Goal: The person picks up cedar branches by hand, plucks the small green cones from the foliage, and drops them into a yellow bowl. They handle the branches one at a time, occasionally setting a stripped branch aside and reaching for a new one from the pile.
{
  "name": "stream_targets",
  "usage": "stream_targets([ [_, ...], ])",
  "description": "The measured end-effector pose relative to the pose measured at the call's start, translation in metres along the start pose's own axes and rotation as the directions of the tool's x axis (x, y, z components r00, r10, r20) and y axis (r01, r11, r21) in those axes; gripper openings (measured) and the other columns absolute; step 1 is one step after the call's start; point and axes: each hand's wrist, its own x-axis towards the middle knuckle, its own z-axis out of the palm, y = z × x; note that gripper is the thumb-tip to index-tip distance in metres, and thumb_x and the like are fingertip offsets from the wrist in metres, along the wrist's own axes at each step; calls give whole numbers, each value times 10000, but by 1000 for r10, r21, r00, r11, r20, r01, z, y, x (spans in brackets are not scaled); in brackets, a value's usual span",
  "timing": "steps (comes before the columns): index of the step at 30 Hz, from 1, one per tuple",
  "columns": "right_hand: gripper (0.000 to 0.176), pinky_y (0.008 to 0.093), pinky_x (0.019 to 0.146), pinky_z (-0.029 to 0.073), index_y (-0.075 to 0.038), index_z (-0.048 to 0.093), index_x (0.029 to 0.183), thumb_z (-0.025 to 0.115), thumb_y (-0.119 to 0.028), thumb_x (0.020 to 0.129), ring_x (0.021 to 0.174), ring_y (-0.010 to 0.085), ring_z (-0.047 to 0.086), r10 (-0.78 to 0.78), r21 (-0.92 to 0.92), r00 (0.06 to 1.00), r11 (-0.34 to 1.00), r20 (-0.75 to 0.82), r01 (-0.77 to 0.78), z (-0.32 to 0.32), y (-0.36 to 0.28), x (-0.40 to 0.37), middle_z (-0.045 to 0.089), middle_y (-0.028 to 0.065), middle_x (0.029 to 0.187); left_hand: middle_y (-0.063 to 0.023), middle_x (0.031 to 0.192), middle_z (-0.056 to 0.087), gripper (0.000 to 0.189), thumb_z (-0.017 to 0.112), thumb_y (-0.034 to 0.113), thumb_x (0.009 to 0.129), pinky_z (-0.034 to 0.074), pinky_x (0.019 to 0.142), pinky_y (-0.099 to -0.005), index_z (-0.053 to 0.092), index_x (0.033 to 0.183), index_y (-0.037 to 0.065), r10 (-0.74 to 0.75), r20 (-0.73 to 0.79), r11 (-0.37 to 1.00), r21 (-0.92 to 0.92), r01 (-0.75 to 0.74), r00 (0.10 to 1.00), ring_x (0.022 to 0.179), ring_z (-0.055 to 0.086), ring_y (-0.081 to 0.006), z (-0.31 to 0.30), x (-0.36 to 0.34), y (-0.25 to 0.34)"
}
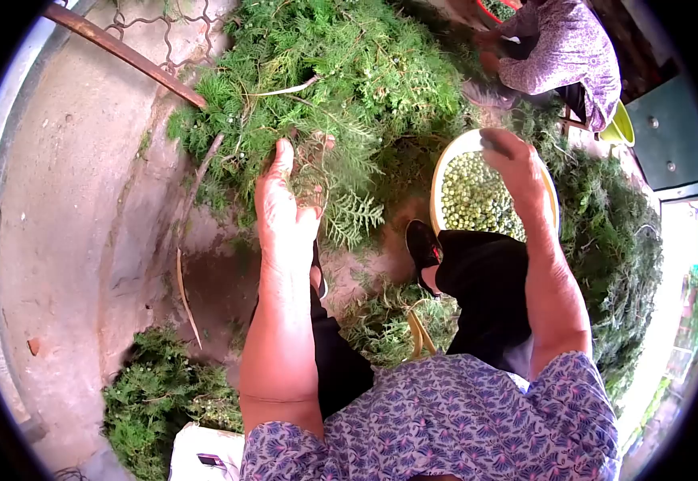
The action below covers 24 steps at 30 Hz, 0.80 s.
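Note:
My left hand is closed around a leafy green sprig, whose fronds spread to the right of the fingers. Beyond it rises a large heap of green branches. My right hand is over the far right rim of a pale basin, its fingertips dark and blurred. Many small round green cones fill the basin. Whether the right fingers hold anything is hidden.
A co-worker in a patterned top sits at the upper right near a yellow-green bucket. More branches lie at the right and lower left. A wooden bar crosses the upper left.

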Motion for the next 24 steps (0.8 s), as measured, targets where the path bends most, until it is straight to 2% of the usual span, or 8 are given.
stream_targets([
  [1,404,301,847,457,-16,560,1146,615,-123,760,912,229,605,-191,-356,976,924,-103,143,-9,14,-5,623,120,1028,-132,956,645,299,526,243,905,524,673,-335,535,1100,17,5,-2,1000,-22,-5,1000,819,633,-220,-1,-1,-1],
  [3,360,300,838,453,-7,582,1114,616,-111,771,930,212,597,-144,-236,976,966,-163,103,-6,2,-16,637,133,996,-124,984,645,291,524,252,906,517,675,-349,543,1098,35,15,34,1000,17,-15,999,816,632,-218,2,-5,-3],
  [7,433,311,901,421,0,511,1207,591,-223,845,1000,199,552,72,322,965,934,253,-154,57,-54,-35,592,134,1105,-117,1012,634,311,518,262,907,499,754,-370,537,1110,27,54,-31,998,-21,-54,998,886,610,-215,16,-7,-13],
  [10,820,372,1034,303,108,325,1298,722,-348,744,1233,320,383,255,543,897,725,362,-425,83,-107,-40,380,286,1317,-130,1075,605,381,487,275,921,442,887,-373,501,1170,-13,86,40,994,60,-88,996,993,566,-231,17,-10,-25],
  [15,370,278,615,460,62,582,1033,713,-144,755,665,141,552,212,499,845,727,490,-472,92,-108,-22,632,98,815,-115,1143,570,440,562,322,876,433,885,-346,509,1166,-5,145,-67,933,342,-114,987,1008,543,-210,26,-19,-32],
  [17,350,255,623,446,37,586,1047,679,-172,782,676,128,559,258,450,855,761,450,-467,67,-105,-25,636,83,816,-112,1151,563,439,582,338,861,419,906,-365,512,1152,16,190,213,918,307,-250,958,1029,535,-209,17,-12,-31],
  [21,341,220,615,425,-5,598,1078,606,-241,832,716,102,551,322,344,945,895,-62,-283,-23,-31,-40,626,38,859,-156,1060,593,465,581,337,858,413,943,-412,464,1165,7,219,116,961,146,-235,969,1034,562,-255,3,-7,-10],
  [24,259,243,514,450,0,636,973,629,-184,791,568,99,540,478,118,768,871,-426,-476,-141,121,-84,615,40,744,-132,1035,605,404,582,308,866,447,897,-366,479,1122,13,261,-43,963,86,-256,964,972,587,-238,-16,-5,8],
])
